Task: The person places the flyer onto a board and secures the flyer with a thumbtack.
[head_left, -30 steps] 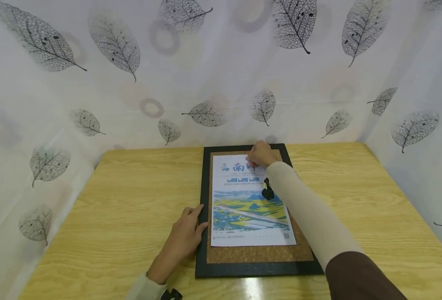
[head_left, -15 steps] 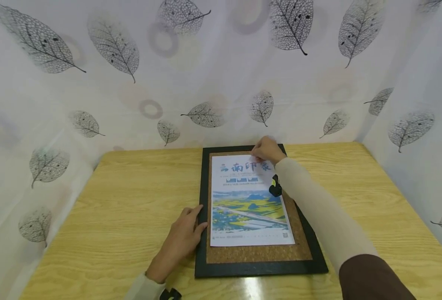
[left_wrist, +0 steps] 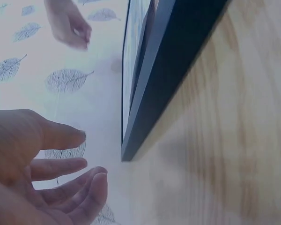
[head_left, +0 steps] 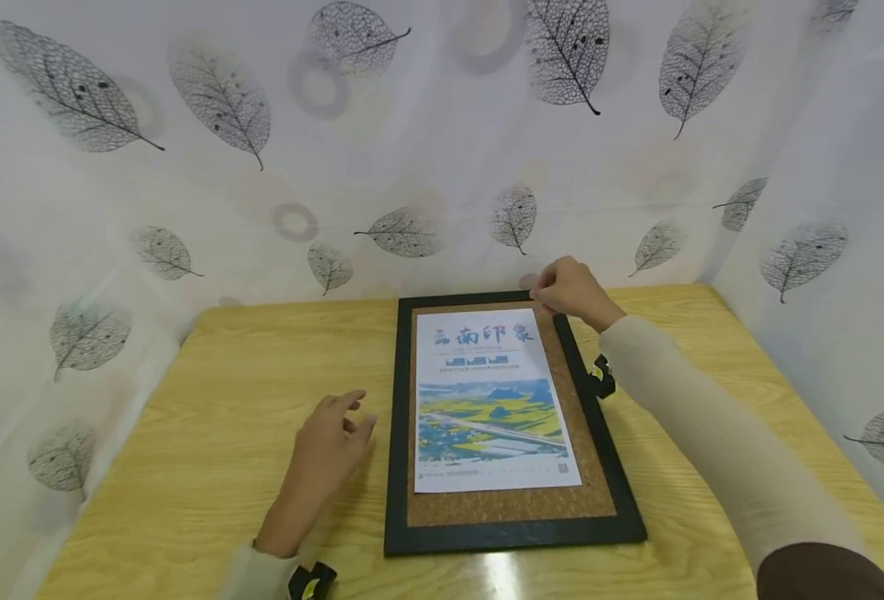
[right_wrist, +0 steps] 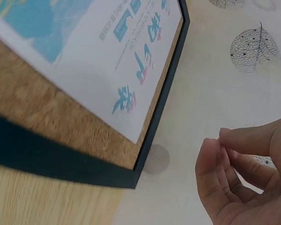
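Observation:
A printed poster point(head_left: 490, 421) with blue Chinese lettering and a landscape picture lies on a cork board point(head_left: 512, 506) in a black frame point(head_left: 516, 532). My right hand point(head_left: 572, 292) is over the frame's top right corner, fingers curled and the thumb meeting the fingertips. In the right wrist view, nothing shows between the tips of the right hand point(right_wrist: 243, 173), which is apart from the board. To the left of the frame, my left hand point(head_left: 329, 437) hovers with loosely bent fingers. The left wrist view shows the left hand point(left_wrist: 47, 178) holding nothing, a gap between it and the frame point(left_wrist: 150, 79).
The board lies flat on a wood-grain table point(head_left: 262, 367), its top edge near the table's back edge. A white cloth point(head_left: 442, 150) printed with grey leaves hangs behind and along both sides.
My right hand has moved right, from the poster's top edge to the frame's corner, uncovering all the lettering. My left hand has let go of the frame's left edge and drawn back left.

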Demonstrator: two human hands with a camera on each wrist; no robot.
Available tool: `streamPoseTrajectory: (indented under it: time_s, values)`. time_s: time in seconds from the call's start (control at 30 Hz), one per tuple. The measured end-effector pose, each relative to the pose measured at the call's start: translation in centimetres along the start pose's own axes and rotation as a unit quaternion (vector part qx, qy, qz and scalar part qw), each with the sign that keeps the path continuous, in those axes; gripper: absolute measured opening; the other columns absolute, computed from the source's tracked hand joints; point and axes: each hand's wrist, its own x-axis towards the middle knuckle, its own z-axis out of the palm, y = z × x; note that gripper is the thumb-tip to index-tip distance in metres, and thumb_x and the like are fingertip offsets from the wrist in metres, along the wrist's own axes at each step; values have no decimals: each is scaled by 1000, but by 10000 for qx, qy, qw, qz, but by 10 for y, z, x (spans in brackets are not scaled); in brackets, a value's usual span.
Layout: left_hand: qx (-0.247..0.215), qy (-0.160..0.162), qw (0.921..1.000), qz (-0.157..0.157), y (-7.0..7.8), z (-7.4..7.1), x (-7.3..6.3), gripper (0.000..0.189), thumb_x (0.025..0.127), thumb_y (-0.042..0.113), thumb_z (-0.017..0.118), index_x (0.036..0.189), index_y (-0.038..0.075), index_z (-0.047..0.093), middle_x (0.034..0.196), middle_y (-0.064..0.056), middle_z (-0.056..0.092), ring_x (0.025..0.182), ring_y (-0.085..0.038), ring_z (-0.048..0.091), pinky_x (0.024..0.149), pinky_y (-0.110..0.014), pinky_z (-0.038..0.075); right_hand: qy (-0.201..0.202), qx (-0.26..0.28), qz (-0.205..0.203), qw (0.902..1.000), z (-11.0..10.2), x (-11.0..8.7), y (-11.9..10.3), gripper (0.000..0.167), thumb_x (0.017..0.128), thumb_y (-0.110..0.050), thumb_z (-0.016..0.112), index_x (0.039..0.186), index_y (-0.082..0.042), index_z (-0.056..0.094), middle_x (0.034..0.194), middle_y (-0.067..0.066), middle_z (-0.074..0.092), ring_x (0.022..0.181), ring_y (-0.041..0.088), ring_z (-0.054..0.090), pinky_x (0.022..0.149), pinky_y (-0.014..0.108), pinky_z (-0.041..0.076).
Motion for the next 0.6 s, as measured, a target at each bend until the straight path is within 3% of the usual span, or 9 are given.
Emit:
streamPoseTrajectory:
  time_s: [0.1, 0.23, 0.37, 0.6]
  values:
    - [90, 249, 9996, 116, -5, -7, 0, 41, 96, 12, 71, 132, -3, 63, 116, -20, 65, 92, -31, 68, 72, -45, 56, 158, -308, -210, 9992, -9, -16, 2, 22, 99, -13, 62, 101, 6, 71, 88, 17, 70, 70, 23, 67, 67, 38, 55]
    - [295, 504, 9978, 307, -9, -12, 0, 43, 94, 11, 73, 132, -5, 62, 118, -23, 64, 101, -38, 66, 78, -51, 56, 427, -700, -444, 9956, -19, -42, 3, 24, 101, -16, 60, 105, 5, 71, 97, 20, 70, 81, 31, 67, 73, 47, 53]
    - [357, 514, 9976, 310, -13, -15, -2, 47, 95, 14, 73, 135, -5, 59, 127, -27, 60, 114, -43, 61, 87, -56, 52, 766, -1030, -643, 9896, -27, -68, 5, 26, 102, -19, 58, 106, 3, 72, 101, 20, 70, 88, 35, 66, 78, 53, 51]
    - [464, 613, 9962, 398, -19, -17, -5, 50, 95, 15, 72, 138, -6, 55, 136, -27, 56, 125, -46, 53, 97, -60, 46, 1500, -1453, -899, 9738, -31, -110, 23, 25, 102, -20, 60, 101, 2, 72, 95, 18, 71, 82, 33, 66, 70, 52, 50]
